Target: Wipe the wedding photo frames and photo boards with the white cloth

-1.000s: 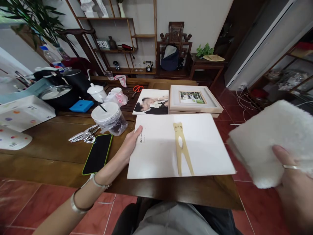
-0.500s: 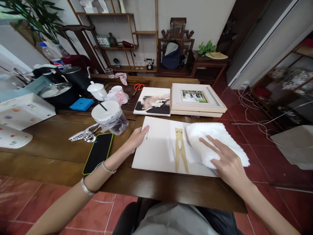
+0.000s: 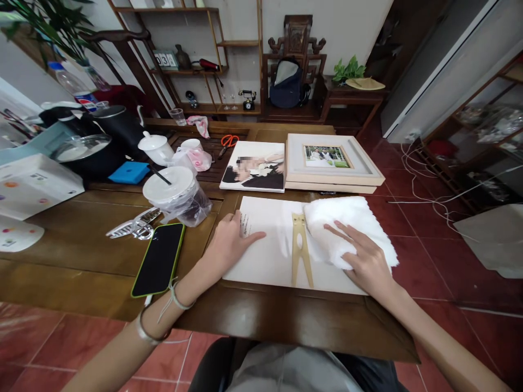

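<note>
Two bare hands rest on a white board point(image 3: 265, 261) that lies flat at the near edge of a dark wooden table point(image 3: 81, 239). The left hand point(image 3: 229, 245) lies open, palm down, on the board's left edge, with the index finger stretched along the surface beside a small line of print; it grasps nothing. The right hand point(image 3: 365, 261) is also flat, fingers extended and slightly spread, pressing down on a fluffy white cloth point(image 3: 351, 220). The cloth covers the board's far right part and overhangs its right side. Whether the thumb hooks under the cloth is hard to tell, since that side is hidden.

Between the hands, a pale yellow forked stand point(image 3: 301, 253) lies on the board, its two legs pointing toward the person and its top just touching the cloth's left edge.

Left of the board, near the left wrist, a phone point(image 3: 157, 260) in a green case lies with its dark screen up. Beyond it sit a metal hair clip point(image 3: 133, 228) and a lidded plastic cup point(image 3: 175, 193) with a straw, wrapped in a clear bag. Behind the board, a frameless photo print point(image 3: 253, 166) lies just beside a pale framed photo point(image 3: 330, 163), which sits on another frame. Orange-handled scissors point(image 3: 229, 141) lie farther back.
</note>
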`<state>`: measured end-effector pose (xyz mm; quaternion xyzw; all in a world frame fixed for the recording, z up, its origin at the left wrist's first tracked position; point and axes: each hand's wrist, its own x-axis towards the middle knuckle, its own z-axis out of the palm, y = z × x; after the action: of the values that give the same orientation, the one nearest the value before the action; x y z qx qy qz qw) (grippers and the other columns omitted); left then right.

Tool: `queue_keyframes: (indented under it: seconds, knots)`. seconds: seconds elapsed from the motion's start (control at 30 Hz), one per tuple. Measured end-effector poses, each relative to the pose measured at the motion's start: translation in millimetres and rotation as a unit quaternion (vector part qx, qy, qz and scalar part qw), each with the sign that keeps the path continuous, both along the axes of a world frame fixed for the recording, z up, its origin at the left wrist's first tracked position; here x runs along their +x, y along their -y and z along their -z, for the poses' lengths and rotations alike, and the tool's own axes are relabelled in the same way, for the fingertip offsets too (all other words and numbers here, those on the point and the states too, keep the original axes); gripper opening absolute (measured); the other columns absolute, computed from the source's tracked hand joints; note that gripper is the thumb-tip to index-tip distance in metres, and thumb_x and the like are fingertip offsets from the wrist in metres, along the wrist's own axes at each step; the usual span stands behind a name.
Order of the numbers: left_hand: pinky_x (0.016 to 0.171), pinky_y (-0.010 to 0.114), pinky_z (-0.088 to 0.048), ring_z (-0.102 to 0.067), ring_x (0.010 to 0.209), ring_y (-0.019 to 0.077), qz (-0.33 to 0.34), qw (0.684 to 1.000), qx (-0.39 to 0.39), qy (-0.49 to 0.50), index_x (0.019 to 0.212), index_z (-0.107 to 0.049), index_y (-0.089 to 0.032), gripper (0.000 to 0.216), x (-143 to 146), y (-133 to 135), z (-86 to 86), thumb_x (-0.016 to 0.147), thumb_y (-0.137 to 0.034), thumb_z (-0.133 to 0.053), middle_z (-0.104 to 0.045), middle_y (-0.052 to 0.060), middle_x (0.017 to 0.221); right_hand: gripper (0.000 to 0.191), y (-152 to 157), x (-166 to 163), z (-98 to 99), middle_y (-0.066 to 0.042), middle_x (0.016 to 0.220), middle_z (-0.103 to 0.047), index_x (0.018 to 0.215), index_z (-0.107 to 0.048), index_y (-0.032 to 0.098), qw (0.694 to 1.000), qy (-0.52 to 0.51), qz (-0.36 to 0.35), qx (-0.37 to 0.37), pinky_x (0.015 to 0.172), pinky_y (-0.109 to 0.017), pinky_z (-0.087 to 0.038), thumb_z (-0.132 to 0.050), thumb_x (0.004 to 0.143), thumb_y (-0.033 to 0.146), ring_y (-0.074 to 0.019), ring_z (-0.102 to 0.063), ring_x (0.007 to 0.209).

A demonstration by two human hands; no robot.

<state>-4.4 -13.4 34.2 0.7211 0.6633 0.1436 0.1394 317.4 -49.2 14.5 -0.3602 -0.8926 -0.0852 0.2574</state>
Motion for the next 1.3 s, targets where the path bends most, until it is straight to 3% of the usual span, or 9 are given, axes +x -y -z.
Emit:
queue_keyframes:
  seconds: [0.13, 0.27, 0.4, 0.5, 0.73, 1.17, 1.3]
  knots:
    - [0.086, 0.049, -0.046, -0.056, 0.099, 0.0372, 0.004, 0.998, 0.05, -0.027, 0.11, -0.06, -0.008, 0.061, 2.7, 10.0, 10.1, 0.081, -0.061, -0.06, -0.062, 0.019, 0.098, 0.03, -7.0, 0.4, 2.5, -0.009, 0.141, -0.053, 0.052, -0.049, 0.02, 0.999, -0.044, -0.017, -0.014, 0.096, -0.056, -0.054, -0.047, 0.061, -0.008, -0.0329, -0.046, 0.132]
    - [0.098, 0.054, -0.04, -0.046, 0.116, 0.0395, 0.026, 0.994, 0.106, -0.032, 0.122, -0.057, -0.011, 0.055, 2.6, 16.2, 19.0, 0.087, -0.053, -0.058, -0.06, 0.02, 0.112, 0.03, -9.3, -0.1, 3.7, -0.01, 0.14, -0.054, 0.055, -0.049, 0.02, 0.998, -0.054, -0.027, -0.009, 0.097, -0.055, -0.054, -0.05, 0.066, -0.007, -0.0315, -0.047, 0.131]
    - [0.11, 0.056, -0.03, -0.027, 0.14, 0.0402, 0.099, 0.992, 0.077, 0.013, 0.135, -0.047, -0.01, 0.054, 4.8, 4.8, 22.7, 0.094, -0.045, -0.047, -0.035, 0.023, 0.15, 0.03, -9.5, -0.4, 4.7, -0.011, 0.138, -0.055, 0.054, -0.048, 0.021, 0.998, -0.055, -0.026, -0.002, 0.097, -0.054, -0.054, -0.052, 0.068, -0.005, -0.0319, -0.049, 0.13]
    - [0.116, 0.055, -0.022, -0.015, 0.148, 0.0338, 0.149, 0.987, 0.045, 0.038, 0.143, -0.038, -0.015, 0.052, 8.1, -7.3, 26.1, 0.098, -0.04, -0.04, -0.025, 0.018, 0.158, 0.029, -9.2, 0.2, 6.3, -0.009, 0.139, -0.054, 0.054, -0.049, 0.021, 0.999, -0.05, -0.02, -0.009, 0.097, -0.055, -0.053, -0.052, 0.067, -0.005, -0.0317, -0.048, 0.131]
    - [0.118, 0.054, -0.019, -0.018, 0.148, 0.0294, 0.147, 0.987, 0.036, 0.059, 0.147, -0.034, -0.017, 0.053, 8.7, -10.8, 31.5, 0.098, -0.038, -0.037, -0.029, 0.016, 0.157, 0.029, -7.6, 1.2, 9.3, -0.009, 0.14, -0.054, 0.055, -0.052, 0.021, 0.999, -0.051, -0.007, -0.017, 0.098, -0.056, -0.053, -0.055, 0.071, -0.003, -0.0309, -0.047, 0.132]
    - [0.12, 0.051, -0.018, -0.028, 0.146, 0.0265, 0.122, 0.98, 0.052, 0.146, 0.14, -0.045, -0.015, 0.052, -0.2, -18.7, 34.1, 0.095, -0.039, -0.045, -0.039, 0.016, 0.152, 0.031, -4.0, -8.2, 5.8, -0.014, 0.138, -0.055, 0.055, -0.047, 0.02, 0.999, -0.032, 0.006, -0.005, 0.097, -0.054, -0.053, -0.053, 0.069, -0.007, -0.0322, -0.048, 0.131]
    - [0.12, 0.046, -0.023, -0.035, 0.143, 0.0267, 0.098, 0.978, 0.058, 0.176, 0.137, -0.049, -0.014, 0.05, -0.5, -18.6, 33.2, 0.093, -0.038, -0.048, -0.041, 0.016, 0.151, 0.031, -5.1, -7.1, 5.6, -0.014, 0.138, -0.055, 0.054, -0.048, 0.02, 1.0, -0.027, 0.008, -0.004, 0.098, -0.054, -0.053, -0.052, 0.069, -0.008, -0.0319, -0.048, 0.131]
